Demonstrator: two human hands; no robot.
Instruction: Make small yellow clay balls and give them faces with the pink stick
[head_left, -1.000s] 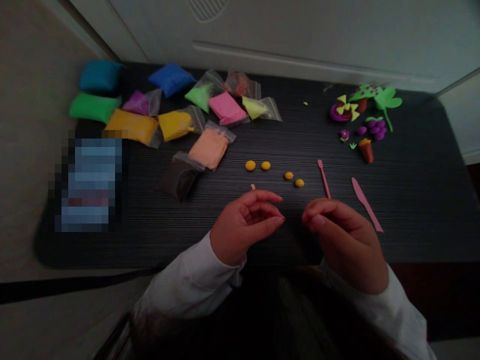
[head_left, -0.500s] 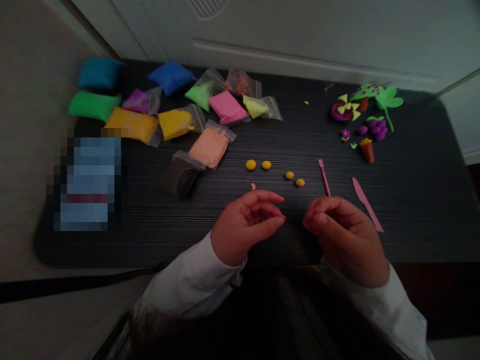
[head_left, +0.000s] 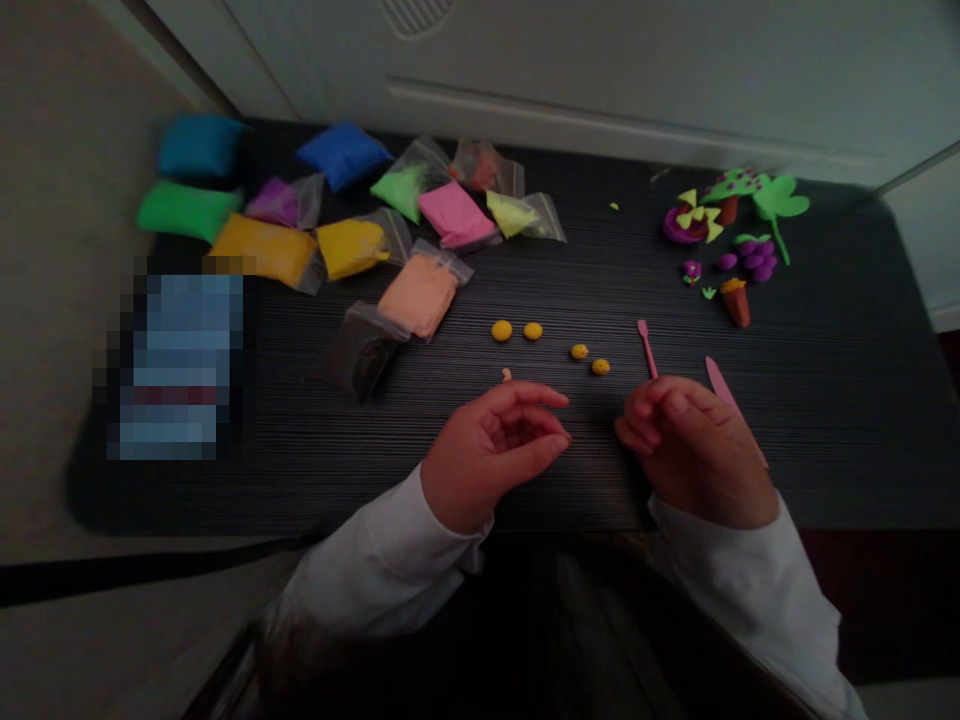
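Note:
My left hand (head_left: pixel 499 450) hovers over the front of the dark table, fingers curved and a gap between index finger and thumb; I make out nothing held in it. A small peach clay piece (head_left: pixel 507 375) lies just beyond its knuckles. To the right, my right hand (head_left: pixel 694 445) is closed, thumb pressed on the index finger; whatever is pinched there, if anything, is hidden. Past its fingertips lies a thin pink modelling tool (head_left: pixel 647 345), and a pink plastic knife (head_left: pixel 724 385) is partly covered by this hand. Two plain yellow clay balls (head_left: pixel 502 330) and two small yellow clay heads with dots (head_left: pixel 600 367) sit between and beyond the hands.
Bags of coloured clay, among them a peach bag (head_left: pixel 420 292) and a black bag (head_left: pixel 358 355), cover the back left. Finished clay pieces, including a purple grape bunch (head_left: pixel 757 260) and a brown cone (head_left: pixel 736 303), stand at the right. A blurred-out panel (head_left: pixel 180 360) lies at the left.
My right hand has shifted slightly up and to the right, its thumb turned upward, now hiding more of the pink tool and knife. The left hand has stayed put.

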